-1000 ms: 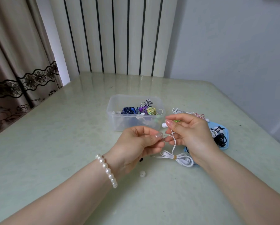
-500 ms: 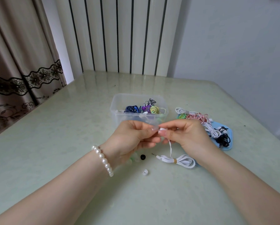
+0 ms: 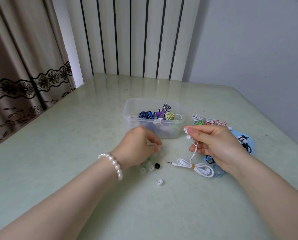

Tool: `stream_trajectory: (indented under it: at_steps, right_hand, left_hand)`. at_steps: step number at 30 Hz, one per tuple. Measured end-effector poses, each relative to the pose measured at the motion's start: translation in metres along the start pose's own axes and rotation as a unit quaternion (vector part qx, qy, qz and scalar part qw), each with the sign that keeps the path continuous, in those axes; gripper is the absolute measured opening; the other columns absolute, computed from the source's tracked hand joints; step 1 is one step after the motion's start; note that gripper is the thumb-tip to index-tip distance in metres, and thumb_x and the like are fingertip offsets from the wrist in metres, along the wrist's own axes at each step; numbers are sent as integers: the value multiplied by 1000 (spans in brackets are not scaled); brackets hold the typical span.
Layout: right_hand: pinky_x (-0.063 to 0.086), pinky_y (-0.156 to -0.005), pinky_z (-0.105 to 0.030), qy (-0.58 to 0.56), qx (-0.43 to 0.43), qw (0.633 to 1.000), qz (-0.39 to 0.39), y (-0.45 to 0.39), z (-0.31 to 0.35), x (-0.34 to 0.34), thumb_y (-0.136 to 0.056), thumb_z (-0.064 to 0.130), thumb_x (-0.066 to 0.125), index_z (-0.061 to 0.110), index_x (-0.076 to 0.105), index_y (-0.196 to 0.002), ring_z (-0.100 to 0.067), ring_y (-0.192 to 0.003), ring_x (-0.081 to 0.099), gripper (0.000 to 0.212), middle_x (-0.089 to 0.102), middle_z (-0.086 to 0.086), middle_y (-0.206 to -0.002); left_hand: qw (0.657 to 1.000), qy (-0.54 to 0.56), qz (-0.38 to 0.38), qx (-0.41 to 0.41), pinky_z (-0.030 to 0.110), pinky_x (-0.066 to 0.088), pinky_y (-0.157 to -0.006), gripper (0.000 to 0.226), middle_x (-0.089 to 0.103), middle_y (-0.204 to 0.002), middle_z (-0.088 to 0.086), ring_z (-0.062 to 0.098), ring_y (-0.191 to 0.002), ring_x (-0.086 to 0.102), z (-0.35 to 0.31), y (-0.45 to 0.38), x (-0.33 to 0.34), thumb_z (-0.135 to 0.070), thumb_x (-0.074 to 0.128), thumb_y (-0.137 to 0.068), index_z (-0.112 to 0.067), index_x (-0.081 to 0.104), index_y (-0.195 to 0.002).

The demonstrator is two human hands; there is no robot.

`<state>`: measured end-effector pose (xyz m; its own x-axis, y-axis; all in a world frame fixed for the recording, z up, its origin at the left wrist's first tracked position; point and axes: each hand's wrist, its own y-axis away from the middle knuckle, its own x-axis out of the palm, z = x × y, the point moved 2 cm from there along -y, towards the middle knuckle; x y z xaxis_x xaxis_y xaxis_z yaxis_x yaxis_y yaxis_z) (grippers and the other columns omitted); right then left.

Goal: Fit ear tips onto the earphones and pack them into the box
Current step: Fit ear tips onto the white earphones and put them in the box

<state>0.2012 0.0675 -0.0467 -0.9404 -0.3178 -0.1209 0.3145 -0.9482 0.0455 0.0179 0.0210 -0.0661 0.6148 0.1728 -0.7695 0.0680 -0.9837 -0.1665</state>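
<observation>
1. The right hand (image 3: 214, 144) is raised just above the table (image 3: 58, 153) toward its right edge, thumb and fingers curled round the two buds of a white earphone (image 3: 188, 134), which stick out past the fingertips.
2. The earphone's thin cord drops from that hand to a white coiled bundle (image 3: 196, 168) lying on the table, bound by a small tan tie, with the jack plug pointing left.
3. The left hand (image 3: 137, 146) is blurred, lowered over a small heap of loose ear tips (image 3: 147, 168) near the middle of the table. Its fingers are bent down toward them; whether it pinches one cannot be told.
4. A black ear tip (image 3: 157, 165) lies at the right of that heap, and a single white ear tip (image 3: 159, 182) lies apart, nearer the table's near edge.
5. A clear plastic box (image 3: 136, 122) stands beyond the hands, toward the far edge, holding coiled earphones in blue, purple, yellow-green and black-and-white.
6. More coiled earphones (image 3: 208, 121) lie to the right of the box, some on a blue lid (image 3: 248, 142) partly hidden behind the right hand.
7. A pearl bracelet (image 3: 113, 164) circles the left wrist.
</observation>
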Motion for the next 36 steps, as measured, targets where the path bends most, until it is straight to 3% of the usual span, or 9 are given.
stream_trajectory:
  at_steps: [3,6,14,18,23,26,29,32,36]
  right_hand:
    - [41,-41,-15,14,10,1000,9,0,-2,2,-78,19,64,17,70,-85,-12,-43,58,9,47,-8,-64]
    - [41,-41,-16,15,23,999,17,1,-3,3,-76,21,65,16,70,-86,-13,-42,59,12,48,-5,-62]
    - [41,-37,-16,3,50,998,23,3,-6,8,-80,19,64,13,69,-85,-18,-43,62,9,47,0,-54]
    - [33,-35,-16,27,25,999,-1,0,-7,6,-79,19,66,15,69,-77,-10,-40,47,5,45,-1,-52]
    - [36,-45,-11,39,-64,997,-16,1,-1,5,-77,11,68,14,71,-79,1,-46,47,4,57,11,-49]
    - [37,-50,-2,38,-113,993,-2,3,3,8,-78,3,66,8,70,-82,9,-50,56,8,64,14,-51]
    - [42,-56,-5,37,-136,990,16,5,4,11,-79,0,64,7,69,-82,3,-53,61,9,67,2,-59]
    - [46,-65,-7,57,-148,987,19,4,2,11,-79,1,64,6,70,-90,0,-60,64,14,68,-1,-69]
    - [47,-71,-7,68,-148,986,25,3,1,11,-81,2,62,21,68,-90,4,-69,64,22,69,4,-77]
  left_hand:
    - [995,-91,9,45,14,28,-85,28,56,-112,1,17,-108,45,-3,1,12,-26,65,-83,-22,67,-111]
    - [994,-103,17,44,15,27,-88,28,52,-116,3,20,-115,42,-5,2,16,-25,62,-85,-23,66,-113]
    - [995,-72,-10,65,17,32,-79,12,59,-98,1,17,-97,50,-6,2,15,-20,66,-82,-19,72,-92]
    - [991,130,-33,-16,17,44,-64,6,62,-69,-8,2,-58,54,-8,1,10,-14,70,-79,-16,67,-73]
    - [875,469,5,-119,17,52,-54,11,65,-59,6,8,-51,63,-16,5,9,8,64,-77,-2,61,-75]
    - [797,580,31,-164,19,55,-57,9,67,-62,10,13,-57,66,-18,7,9,10,59,-78,2,63,-77]
    - [734,645,68,-201,22,58,-64,13,70,-72,16,17,-65,70,-20,7,10,11,55,-80,9,64,-89]
    - [705,671,88,-211,22,58,-64,24,70,-87,21,19,-73,71,-23,8,11,15,48,-83,13,59,-104]
    - [703,672,93,-213,22,58,-65,24,71,-89,20,19,-74,71,-24,10,12,14,48,-84,11,59,-106]
